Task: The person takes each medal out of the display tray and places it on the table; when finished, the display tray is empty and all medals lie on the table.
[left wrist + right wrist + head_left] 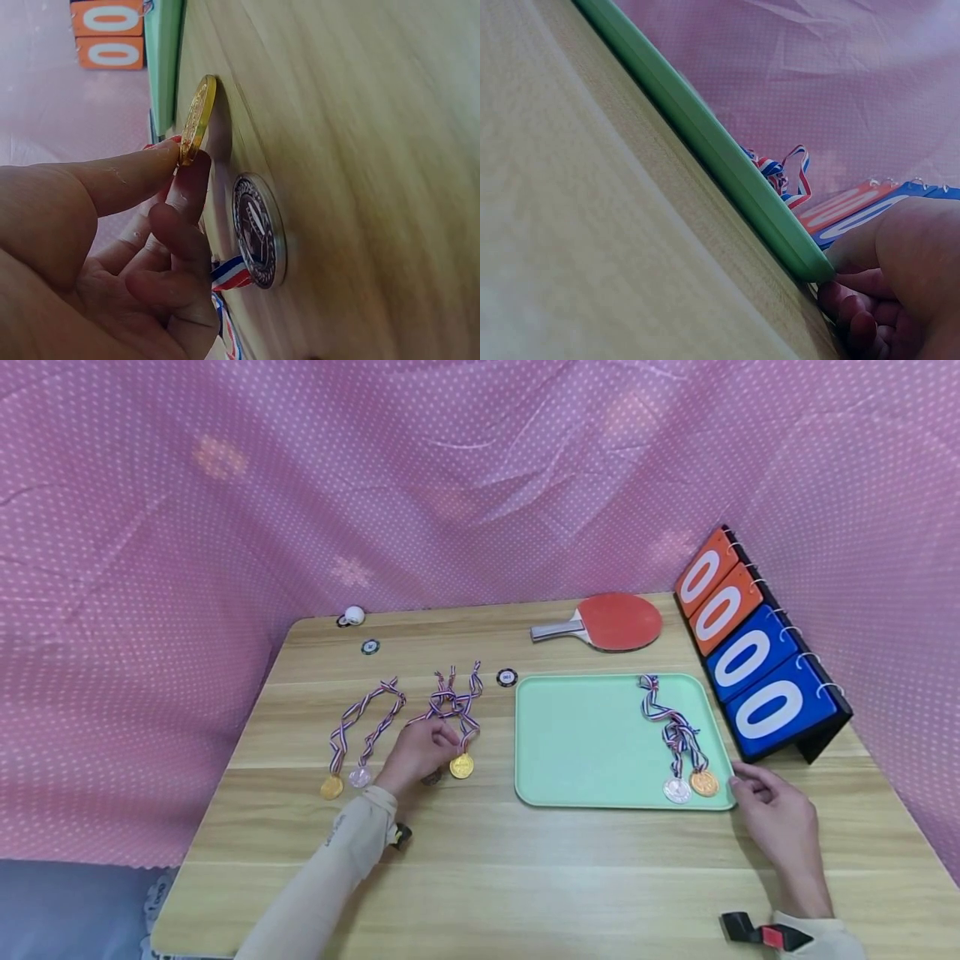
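My left hand (420, 750) pinches a gold medal (199, 118) at its ribbon end between thumb and forefinger, the disc tipped on edge close over the table. Beside those fingers lies a dark bronze-toned medal (259, 231), mostly covered by the hand in the head view. Their striped ribbons (447, 697) tangle together behind the hand. At the near right corner of a green tray (577, 747), my right hand (783, 818) grips the rim, thumb on top. On the tray's right side rest a silver medal (677, 790) and a bronze-coloured medal (704, 782) with bunched ribbons.
Left of my left hand lie another gold medal (332, 787) and a silver medal (360, 776). Behind are a white ball (355, 615), poker chips (507, 677) and a red table tennis bat (618, 621). A flip scoreboard (765, 693) stands right of the tray.
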### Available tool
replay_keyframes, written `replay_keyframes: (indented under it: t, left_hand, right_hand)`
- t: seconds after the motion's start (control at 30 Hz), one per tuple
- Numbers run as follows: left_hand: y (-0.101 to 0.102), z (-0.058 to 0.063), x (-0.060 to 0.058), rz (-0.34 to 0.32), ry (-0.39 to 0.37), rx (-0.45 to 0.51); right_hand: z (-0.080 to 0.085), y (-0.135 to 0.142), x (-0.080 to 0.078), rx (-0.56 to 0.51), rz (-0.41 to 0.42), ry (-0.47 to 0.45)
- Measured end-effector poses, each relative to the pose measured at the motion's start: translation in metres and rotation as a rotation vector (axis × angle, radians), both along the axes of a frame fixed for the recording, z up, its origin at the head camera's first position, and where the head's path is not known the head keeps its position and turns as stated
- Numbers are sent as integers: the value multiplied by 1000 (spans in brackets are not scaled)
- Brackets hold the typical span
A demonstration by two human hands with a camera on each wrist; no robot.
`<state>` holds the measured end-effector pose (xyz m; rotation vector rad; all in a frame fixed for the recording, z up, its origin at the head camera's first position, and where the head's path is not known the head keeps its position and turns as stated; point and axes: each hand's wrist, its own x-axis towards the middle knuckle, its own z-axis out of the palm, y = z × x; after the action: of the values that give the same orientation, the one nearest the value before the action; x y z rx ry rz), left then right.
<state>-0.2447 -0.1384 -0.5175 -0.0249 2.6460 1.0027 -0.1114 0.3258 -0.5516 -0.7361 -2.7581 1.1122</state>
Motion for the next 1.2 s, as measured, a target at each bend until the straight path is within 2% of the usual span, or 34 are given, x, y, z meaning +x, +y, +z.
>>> replay_keyframes:
  t: [0.4,0.63,0.87,1.07,1.2]
  left_hand:
    - [4,3,2,-43,42,-129]
    - [6,5,4,-73,112,-185]
    - [8,8,4,-77,100,-220]
    - [7,18,3,-66,85,-238]
    - [8,28,2,-52,119,-190]
  right_hand:
    - [0,1,0,0,-4,3]
    - [0,1,1,-11,-9,-5]
    - [-2,2,0,-2,-11,7]
    - [-1,2,0,3,-1,17]
    - [1,1,0,6,-3,32]
